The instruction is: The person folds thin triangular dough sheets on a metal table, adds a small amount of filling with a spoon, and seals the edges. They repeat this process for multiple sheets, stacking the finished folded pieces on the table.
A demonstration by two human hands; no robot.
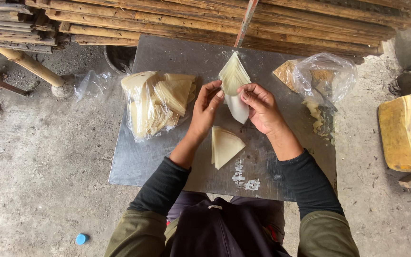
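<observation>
My left hand (206, 108) and my right hand (261, 108) both grip a stack of thin pale triangular sheets (234, 76), held above a grey metal plate (139, 162). A single white sheet (239, 109) hangs down from the stack between my fingers. Just below my hands, a small pile of the same cream triangles (224, 145) lies flat on the plate. To the left, a clear plastic bag full of such triangles (155, 102) rests on the plate.
A crumpled clear bag with scraps (322, 76) lies at the plate's right. Stacked bamboo slats (215, 21) run across the top. A yellow block (407, 131) sits at far right. A blue cap (81, 239) lies on the concrete floor.
</observation>
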